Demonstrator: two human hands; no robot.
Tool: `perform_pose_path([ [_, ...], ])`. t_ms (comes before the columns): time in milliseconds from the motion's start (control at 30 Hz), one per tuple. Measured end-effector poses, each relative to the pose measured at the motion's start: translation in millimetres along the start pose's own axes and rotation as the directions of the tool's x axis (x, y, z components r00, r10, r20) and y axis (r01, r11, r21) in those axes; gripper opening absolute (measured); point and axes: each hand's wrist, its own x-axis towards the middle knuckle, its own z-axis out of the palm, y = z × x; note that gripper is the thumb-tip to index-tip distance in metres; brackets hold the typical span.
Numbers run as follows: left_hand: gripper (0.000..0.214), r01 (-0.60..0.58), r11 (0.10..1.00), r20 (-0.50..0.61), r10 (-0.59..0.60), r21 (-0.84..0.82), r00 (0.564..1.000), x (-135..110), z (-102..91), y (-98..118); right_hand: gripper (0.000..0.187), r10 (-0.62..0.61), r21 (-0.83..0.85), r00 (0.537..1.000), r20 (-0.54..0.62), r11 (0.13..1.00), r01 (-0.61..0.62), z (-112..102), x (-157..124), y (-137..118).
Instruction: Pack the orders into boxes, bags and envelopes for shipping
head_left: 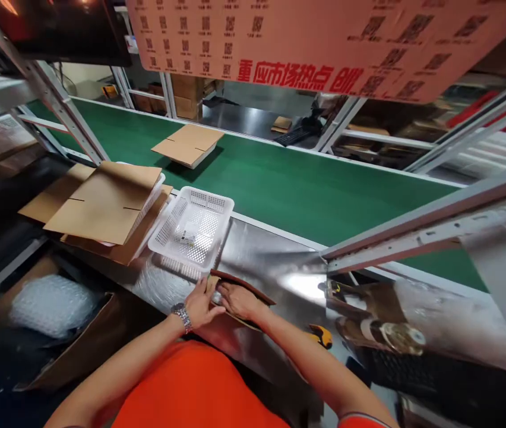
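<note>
On the near edge of the metal worktable (pixel 253 244) lies a narrow brown cardboard box (pixel 255 291), its top side open. My left hand (pixel 200 304) is closed on the box's left end, and a metal watch is on that wrist. The fingers of my right hand (pixel 239 302) reach down into the opening; their tips are hidden, so what they hold, if anything, does not show. Just beyond both hands stands a white plastic basket (pixel 177 257) with a small labelled clear packet (pixel 187 236) in it.
A green conveyor belt (pixel 280 178) runs behind the table, bearing a basket topped with flat cardboard (pixel 190 144). More cardboard (pixel 106 202) covers a basket at left. Bubble wrap (pixel 52 303) fills a carton lower left. A yellow-black tool (pixel 321 336) and tape roll (pixel 402 337) lie right.
</note>
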Motion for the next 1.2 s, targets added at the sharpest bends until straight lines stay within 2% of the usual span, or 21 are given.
perform_pose_path([
  [67, 0.093, 0.040, 0.998, 0.067, -0.044, 0.054, 0.997, 3.7, -0.8, -0.2, 0.049, 0.000, -0.013, 1.000, -0.017, 1.000, 0.000, 2.2, -1.9, 3.3],
  [100, 0.097, 0.061, 0.996, 0.077, -0.067, 0.071, 0.995, 6.8, -1.8, 0.2, 0.050, -0.019, 0.018, 0.998, -0.066, 1.000, 0.020, 3.6, -4.3, 6.0],
  [200, 0.079, 0.080, 0.993, -0.009, -0.079, 0.088, 0.997, 19.4, -5.2, 3.2, 0.049, -0.061, 0.232, 0.954, -0.294, 0.963, 0.134, 4.9, -14.6, 15.4],
  [267, 0.063, 0.064, 0.995, -0.077, -0.058, 0.080, 0.995, 29.6, -6.6, 6.4, 0.047, -0.014, 0.421, 0.921, -0.390, 0.887, 0.191, -0.5, -22.1, 19.2],
  [367, 0.057, 0.107, 0.990, -0.133, -0.094, 0.097, 0.987, 45.6, -5.9, 10.2, 0.056, 0.090, 0.662, 0.936, -0.341, 0.729, 0.171, -17.5, -35.0, 17.4],
  [433, 0.059, 0.155, 0.982, -0.183, -0.134, 0.109, 0.974, 54.7, -3.4, 10.1, 0.061, 0.109, 0.724, 0.952, -0.285, 0.676, 0.140, -28.9, -46.3, 12.6],
  [467, 0.062, 0.167, 0.980, -0.209, -0.143, 0.106, 0.967, 58.1, -1.6, 9.0, 0.060, 0.124, 0.707, 0.947, -0.297, 0.695, 0.131, -32.8, -52.4, 9.9],
  [533, 0.068, 0.166, 0.983, -0.249, -0.141, 0.082, 0.958, 61.8, 2.7, 4.8, 0.058, 0.197, 0.576, 0.895, -0.400, 0.814, 0.078, -34.4, -63.7, 5.1],
  [600, 0.077, 0.156, 0.986, -0.271, -0.135, 0.059, 0.953, 61.5, 8.0, -1.0, 0.066, 0.279, 0.380, 0.812, -0.513, 0.922, -0.076, -27.1, -71.7, 1.3],
  [633, 0.081, 0.150, 0.988, -0.277, -0.131, 0.048, 0.952, 60.3, 11.0, -4.1, 0.075, 0.311, 0.297, 0.790, -0.528, 0.940, -0.171, -20.5, -74.1, -0.5],
  [700, 0.089, 0.134, 0.991, -0.295, -0.122, 0.021, 0.948, 57.5, 17.3, -10.0, 0.091, 0.358, 0.172, 0.819, -0.448, 0.934, -0.314, -3.1, -76.8, -5.3],
  [767, 0.101, 0.105, 0.993, -0.331, -0.115, -0.047, 0.937, 56.1, 22.9, -15.1, 0.102, 0.373, 0.062, 0.862, -0.344, 0.925, -0.375, 16.1, -77.7, -12.2],
  [800, 0.108, 0.083, 0.992, -0.354, -0.112, -0.096, 0.929, 56.2, 25.1, -17.4, 0.105, 0.372, 0.002, 0.869, -0.326, 0.920, -0.393, 24.8, -77.9, -16.3],
  [833, 0.113, 0.052, 0.988, -0.371, -0.104, -0.146, 0.923, 56.7, 26.8, -19.5, 0.106, 0.374, -0.059, 0.864, -0.337, 0.908, -0.416, 32.2, -77.9, -20.4],
  [900, 0.112, -0.026, 0.974, -0.375, -0.062, -0.224, 0.925, 57.2, 28.3, -23.2, 0.101, 0.395, -0.157, 0.824, -0.406, 0.858, -0.489, 42.4, -77.8, -27.6],
  [967, 0.098, -0.088, 0.960, -0.345, -0.009, -0.264, 0.938, 54.1, 28.3, -26.6, 0.090, 0.416, -0.196, 0.783, -0.462, 0.814, -0.547, 47.8, -79.0, -33.1],
  [1067, 0.076, -0.086, 0.931, -0.287, -0.020, -0.355, 0.958, 39.8, 27.8, -33.0, 0.079, 0.401, -0.215, 0.775, -0.489, 0.805, -0.552, 55.6, -87.0, -42.2],
  [1133, 0.068, 0.025, 0.893, -0.173, -0.114, -0.449, 0.978, 28.0, 26.5, -37.2, 0.076, 0.394, -0.224, 0.766, -0.509, 0.798, -0.559, 64.6, -95.8, -52.4],
  [1200, 0.066, 0.200, 0.829, 0.015, -0.226, -0.523, 0.974, 20.7, 22.6, -39.1, 0.074, 0.414, -0.218, 0.740, -0.530, 0.777, -0.590, 75.1, -103.7, -66.5],
])
